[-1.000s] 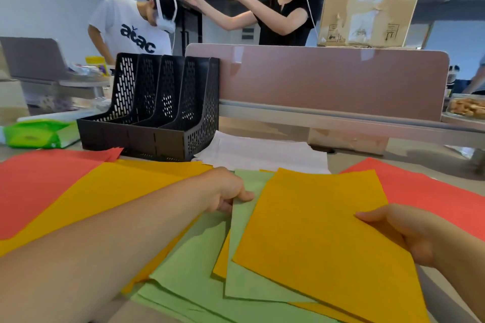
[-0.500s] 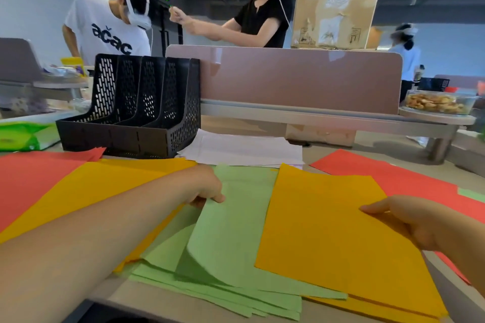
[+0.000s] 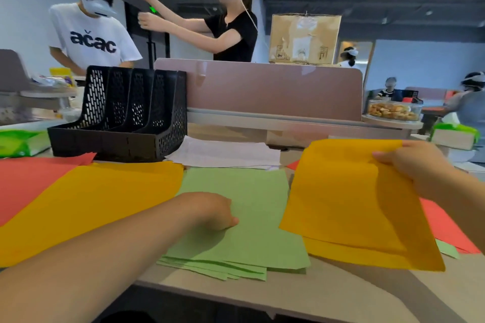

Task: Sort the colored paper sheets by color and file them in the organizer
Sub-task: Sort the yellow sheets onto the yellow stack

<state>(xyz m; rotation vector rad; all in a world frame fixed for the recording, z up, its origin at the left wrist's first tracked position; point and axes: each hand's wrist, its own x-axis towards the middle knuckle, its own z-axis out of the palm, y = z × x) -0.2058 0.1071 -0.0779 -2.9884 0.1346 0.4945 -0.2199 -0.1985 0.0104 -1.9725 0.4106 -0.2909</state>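
Note:
My right hand pinches the top right corner of an orange sheet and holds it lifted and tilted above the desk, with another orange sheet under it. My left hand rests curled, knuckles down, on a stack of green sheets in the middle. More orange sheets lie at the left over red sheets. Red sheets also show at the right. The black mesh organizer with three slots stands at the back left, and its slots look empty.
White papers lie behind the green stack. A pink desk divider runs across the back. Green tissue packs sit at far left and far right. Several people with headsets stand or sit beyond the divider. The desk's front edge is close.
My right hand has lifted the orange sheet up and to the right, off the green stack. My left hand has slid right onto the green sheets, which now lie flatter.

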